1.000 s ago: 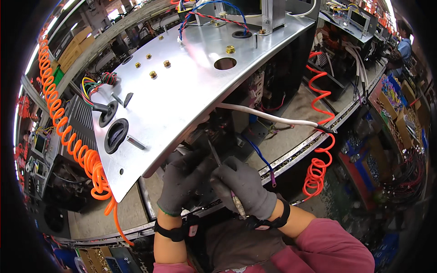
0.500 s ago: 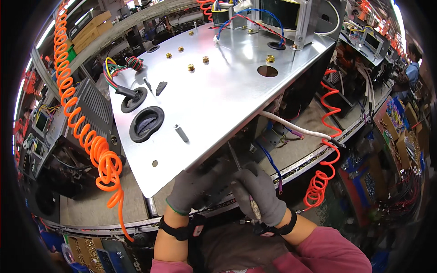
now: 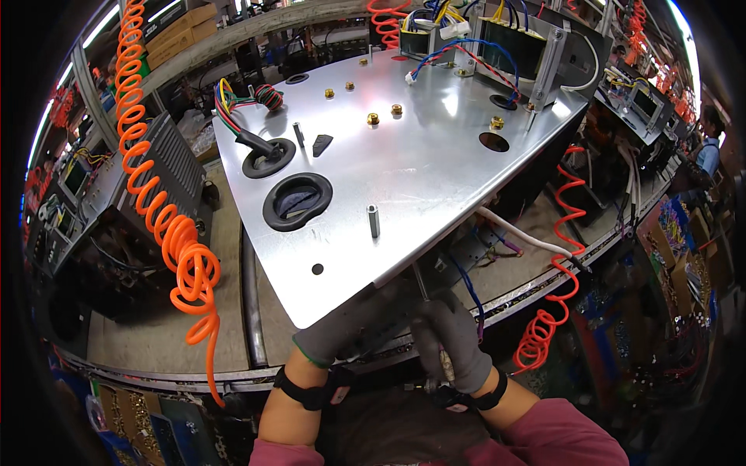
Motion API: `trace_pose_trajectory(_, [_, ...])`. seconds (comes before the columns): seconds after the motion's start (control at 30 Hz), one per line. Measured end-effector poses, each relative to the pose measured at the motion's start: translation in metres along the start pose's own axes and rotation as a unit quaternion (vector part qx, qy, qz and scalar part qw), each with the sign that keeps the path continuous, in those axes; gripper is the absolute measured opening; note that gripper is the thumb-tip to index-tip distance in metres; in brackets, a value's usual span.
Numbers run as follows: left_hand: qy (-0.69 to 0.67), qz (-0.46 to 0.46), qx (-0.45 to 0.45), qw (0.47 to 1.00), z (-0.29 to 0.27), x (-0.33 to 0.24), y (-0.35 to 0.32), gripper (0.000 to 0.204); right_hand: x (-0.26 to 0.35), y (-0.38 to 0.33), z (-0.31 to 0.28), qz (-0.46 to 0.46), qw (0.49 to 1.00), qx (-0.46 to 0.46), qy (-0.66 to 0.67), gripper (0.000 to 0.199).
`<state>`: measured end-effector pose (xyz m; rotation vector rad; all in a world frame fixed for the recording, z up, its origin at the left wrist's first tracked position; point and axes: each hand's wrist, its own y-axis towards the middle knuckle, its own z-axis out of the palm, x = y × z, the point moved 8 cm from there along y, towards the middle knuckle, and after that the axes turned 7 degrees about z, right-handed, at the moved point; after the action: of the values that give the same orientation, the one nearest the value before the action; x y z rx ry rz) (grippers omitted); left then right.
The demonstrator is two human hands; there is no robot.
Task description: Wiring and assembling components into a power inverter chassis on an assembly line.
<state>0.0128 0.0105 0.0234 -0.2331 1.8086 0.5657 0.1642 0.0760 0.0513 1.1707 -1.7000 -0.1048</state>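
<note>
A large silvery metal plate (image 3: 427,167) slants across the middle, on top of a dark unit. Below its near edge, my right hand (image 3: 462,346), in a grey glove, is closed around a screwdriver (image 3: 421,283). The thin shaft points up and away under the plate, where its tip is hidden. My left hand (image 3: 338,334), also gloved, reaches beneath the near edge to the left of the tool; its fingers are lost in shadow. On the plate stand a hex standoff (image 3: 374,221), a black oval grommet (image 3: 297,202) and several brass studs (image 3: 373,119).
An orange coiled hose (image 3: 159,206) hangs left of the plate; a red coiled cord (image 3: 536,342) hangs at the right. A white cable (image 3: 521,231) juts from under the plate. Transformers (image 3: 509,50) with wires rise at its far end. Parts bins (image 3: 684,264) stand right.
The view has shifted, so the plate and bench appear further right. My left hand sits deeper in the shadow under the plate's edge. The screwdriver stays in my right hand.
</note>
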Motion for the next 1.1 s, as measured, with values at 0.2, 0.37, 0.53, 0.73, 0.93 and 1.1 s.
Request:
trace_pose_trajectory(0.2, [0.012,0.000,0.022,1.000,0.002,-0.011,-0.004,0.045,0.010,0.002,0.013,0.014,0.998,0.023,-0.065,0.017])
trace_pose_trajectory(0.37, [0.151,0.123,0.020,0.981,0.003,-0.018,-0.005,0.043,0.008,0.002,0.023,0.004,0.990,0.082,-0.115,0.016])
trace_pose_trajectory(0.53, [0.099,0.079,0.009,0.992,0.001,0.002,-0.003,0.040,-0.011,0.000,0.017,-0.024,0.992,0.088,-0.087,0.017])
trace_pose_trajectory(0.73, [0.104,0.057,0.072,0.990,0.006,0.018,-0.005,0.040,-0.012,-0.011,0.028,-0.045,0.988,0.066,-0.136,0.022])
trace_pose_trajectory(0.93, [0.176,0.131,0.035,0.975,0.003,0.000,-0.005,0.039,0.003,0.000,0.021,-0.019,0.986,0.062,-0.151,0.023])
trace_pose_trajectory(1.1, [0.190,0.088,-0.025,0.978,-0.001,-0.009,-0.006,0.031,0.021,0.010,0.023,-0.016,0.978,0.106,-0.178,0.021])
